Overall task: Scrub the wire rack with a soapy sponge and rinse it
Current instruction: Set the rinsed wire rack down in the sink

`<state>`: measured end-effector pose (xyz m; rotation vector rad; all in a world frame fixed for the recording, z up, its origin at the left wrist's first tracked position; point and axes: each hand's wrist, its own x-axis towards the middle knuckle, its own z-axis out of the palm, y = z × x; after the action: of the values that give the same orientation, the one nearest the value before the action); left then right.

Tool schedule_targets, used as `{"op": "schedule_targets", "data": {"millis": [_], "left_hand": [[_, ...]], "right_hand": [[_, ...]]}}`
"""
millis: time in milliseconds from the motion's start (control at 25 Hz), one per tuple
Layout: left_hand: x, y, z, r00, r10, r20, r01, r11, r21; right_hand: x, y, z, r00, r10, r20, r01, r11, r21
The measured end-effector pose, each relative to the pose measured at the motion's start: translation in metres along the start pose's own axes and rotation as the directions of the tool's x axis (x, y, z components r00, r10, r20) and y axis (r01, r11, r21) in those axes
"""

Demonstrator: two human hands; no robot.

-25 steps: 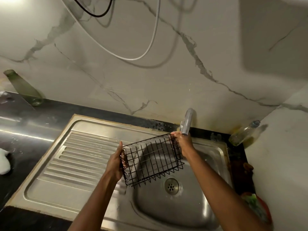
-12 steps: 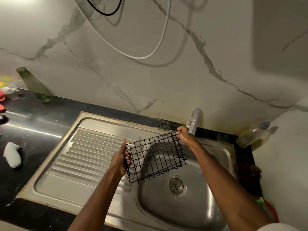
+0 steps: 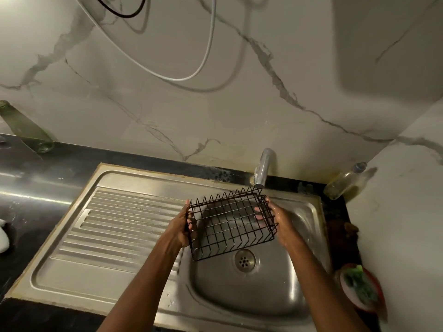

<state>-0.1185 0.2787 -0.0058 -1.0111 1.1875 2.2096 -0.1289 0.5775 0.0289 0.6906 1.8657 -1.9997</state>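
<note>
Steel fills the middle of the view: a sink [image 3: 309, 236] set into a dark table [image 3: 48, 168], with a ribbed drainboard [image 3: 119, 226] on its left side and a basin with a round drain [image 3: 245, 260] on its right. Far left of the sink, a green bottle [image 3: 24, 127] leans against the marble wall, and a white lump [image 3: 3, 238], cut by the frame edge, lies on the table below it. The left hand [image 3: 181, 226] reaches over the inner edge of the drainboard and grips the left end of the rack [image 3: 231, 222], its fingers [image 3: 190, 220] curled tight around the end wires. The rack, a black wire basket, hangs in the air above the basin, tilted, with its near lower corner just left of the drain and its far upper corner just under the tap [image 3: 262, 168]. The right hand [image 3: 279, 219] holds the right end of the rack, wet and shiny, fingers [image 3: 260, 213] hooked through the wires and closed on them. Whether water runs from the tap I cannot tell. Right of the sink, a clear bottle [image 3: 345, 180] leans in the wall corner. Nearer, at the sink's right edge, a red dish [image 3: 374, 305] holds a green sponge [image 3: 359, 283], blurred.
</note>
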Motion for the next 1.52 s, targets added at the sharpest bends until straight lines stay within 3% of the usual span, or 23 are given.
{"op": "schedule_targets", "data": {"millis": [160, 320, 440, 560, 720, 800, 920, 960, 1000, 1080, 1160, 1200, 1360, 1400, 1520], "left_hand": [[0.003, -0.016, 0.019, 0.991, -0.036, 0.131, 0.032, 0.999, 0.034], [-0.015, -0.033, 0.041, 0.970, 0.102, 0.222, -0.144, 0.973, 0.179], [-0.032, -0.042, 0.051, 0.984, 0.078, 0.160, -0.130, 0.929, 0.347], [-0.060, -0.042, 0.053, 0.976, 0.071, 0.204, -0.139, 0.929, 0.344], [-0.092, -0.063, 0.035, 0.845, 0.458, 0.276, -0.505, 0.853, 0.131], [-0.090, -0.078, 0.029, 0.889, 0.410, 0.204, -0.452, 0.859, 0.242], [-0.078, -0.094, 0.026, 0.987, 0.152, -0.042, -0.127, 0.924, 0.362], [-0.081, -0.098, 0.024, 0.988, 0.143, -0.053, -0.113, 0.923, 0.368], [-0.082, -0.098, 0.023, 0.980, 0.200, -0.007, -0.184, 0.914, 0.361], [-0.087, -0.088, 0.021, 0.928, 0.357, 0.110, -0.373, 0.882, 0.287], [-0.088, -0.083, 0.018, 0.902, 0.407, 0.140, -0.430, 0.869, 0.244], [-0.087, -0.085, 0.019, 0.917, 0.382, 0.110, -0.398, 0.880, 0.259], [-0.088, -0.090, 0.030, 0.995, 0.099, -0.026, -0.086, 0.946, 0.314], [-0.086, -0.091, 0.026, 0.993, 0.117, -0.005, -0.110, 0.943, 0.314], [-0.085, -0.087, 0.018, 0.931, 0.337, 0.139, -0.361, 0.908, 0.212]], "right_hand": [[-0.014, 0.029, -0.030, 0.976, 0.208, -0.066, -0.193, 0.963, 0.188], [-0.035, 0.043, -0.050, 0.937, 0.315, -0.153, -0.253, 0.911, 0.327], [-0.051, 0.044, -0.055, 0.901, 0.382, -0.208, -0.310, 0.899, 0.308], [-0.076, 0.032, -0.057, 0.944, 0.278, -0.179, -0.221, 0.933, 0.283], [-0.115, 0.037, -0.059, 0.974, -0.119, -0.190, 0.188, 0.899, 0.396], [-0.115, 0.059, -0.057, 0.982, -0.051, -0.181, 0.122, 0.906, 0.405], [-0.115, 0.087, -0.053, 0.941, 0.237, -0.243, -0.158, 0.940, 0.302], [-0.118, 0.090, -0.051, 0.930, 0.254, -0.266, -0.172, 0.940, 0.295], [-0.121, 0.088, -0.050, 0.939, 0.221, -0.264, -0.127, 0.935, 0.331], [-0.126, 0.078, -0.054, 0.962, -0.001, -0.274, 0.116, 0.907, 0.404], [-0.129, 0.070, -0.056, 0.944, -0.163, -0.287, 0.274, 0.871, 0.408], [-0.125, 0.070, -0.053, 0.947, -0.161, -0.278, 0.263, 0.885, 0.385], [-0.110, 0.080, -0.043, 0.931, 0.197, -0.306, -0.108, 0.953, 0.283], [-0.111, 0.084, -0.044, 0.931, 0.191, -0.310, -0.099, 0.952, 0.291], [-0.120, 0.080, -0.049, 0.945, -0.120, -0.304, 0.232, 0.901, 0.366]]}}
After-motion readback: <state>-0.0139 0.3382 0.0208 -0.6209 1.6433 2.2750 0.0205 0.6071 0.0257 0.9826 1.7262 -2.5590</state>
